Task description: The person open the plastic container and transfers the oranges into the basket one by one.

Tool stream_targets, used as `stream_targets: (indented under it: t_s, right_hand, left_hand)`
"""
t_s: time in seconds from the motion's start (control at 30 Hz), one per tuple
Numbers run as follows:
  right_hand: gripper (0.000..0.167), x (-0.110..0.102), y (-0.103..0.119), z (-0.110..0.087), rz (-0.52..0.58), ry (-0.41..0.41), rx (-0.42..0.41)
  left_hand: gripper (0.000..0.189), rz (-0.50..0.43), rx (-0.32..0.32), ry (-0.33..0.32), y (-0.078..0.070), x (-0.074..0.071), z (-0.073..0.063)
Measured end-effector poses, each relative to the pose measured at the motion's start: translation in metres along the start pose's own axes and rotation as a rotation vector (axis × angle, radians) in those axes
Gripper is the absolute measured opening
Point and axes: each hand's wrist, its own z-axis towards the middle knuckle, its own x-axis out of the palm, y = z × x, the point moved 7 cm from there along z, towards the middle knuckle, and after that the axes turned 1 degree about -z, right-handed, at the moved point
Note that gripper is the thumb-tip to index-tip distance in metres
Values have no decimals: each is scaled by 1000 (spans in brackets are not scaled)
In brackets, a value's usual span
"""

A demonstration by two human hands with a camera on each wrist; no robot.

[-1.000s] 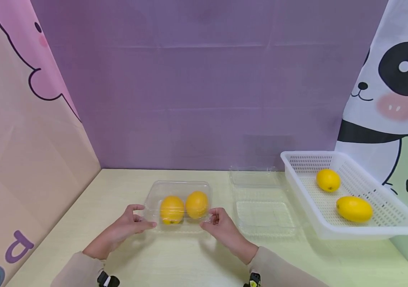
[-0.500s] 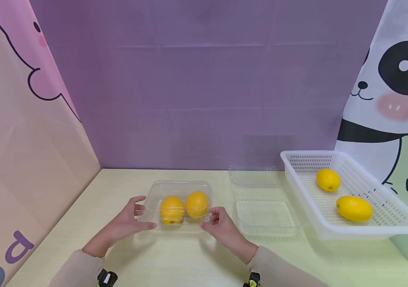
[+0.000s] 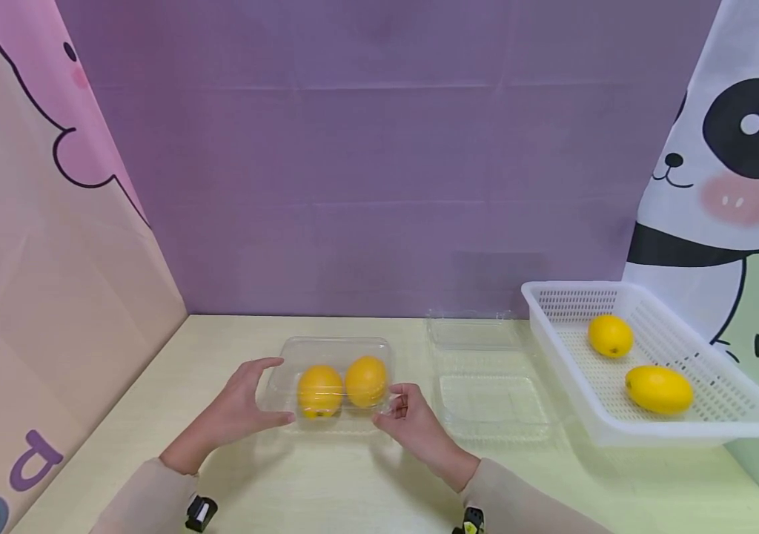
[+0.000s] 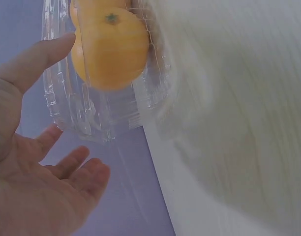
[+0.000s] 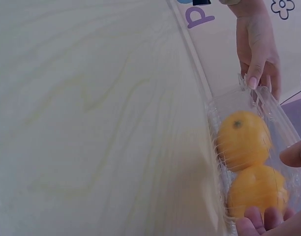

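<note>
A clear plastic clamshell box with its lid down stands mid-table in the head view. Two oranges lie side by side inside it, also visible through the plastic in the left wrist view. At the box's left end my left hand is spread wide, thumb near the front corner and forefinger by the upper left side. In the left wrist view its fingers are loosely bent, holding nothing. My right hand holds the box's right front corner between thumb and curled fingers.
A second clear plastic box lies opened flat right of the held one. Beyond it a white perforated basket contains two yellow fruits. A purple backdrop rises behind the table, with printed side panels.
My left hand has loosened from the box's left end, its fingers spreading upward and away from the thumb. The right hand, box and oranges stay almost in place.
</note>
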Motion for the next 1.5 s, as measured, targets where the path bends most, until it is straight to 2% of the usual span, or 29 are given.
stream_targets:
  t_s: [0.23,0.5,0.67,1.03,1.3,1.5]
  right_hand:
    - [60,-1,-2,2,-33,-21,18]
    - [66,-1,-3,2,-29,-22,19]
    - [68,-1,-3,3,-27,-14,11]
    - [73,0,-3,4,-20,-5,19]
    - [75,0,-2,3,-31,3,18]
    - [75,0,-2,3,-30,4,19]
  left_hand:
    - [85,70,13,-3,-3,0,1]
    - [83,73,8,6,-1,-2,5]
    - [83,42,-15,21,2,-1,7]
    - [85,-21,-11,1,2,-8,9]
    - [84,-60,-27,14,0,-10,10]
    - [84,-152,-50,-5,4,-11,16]
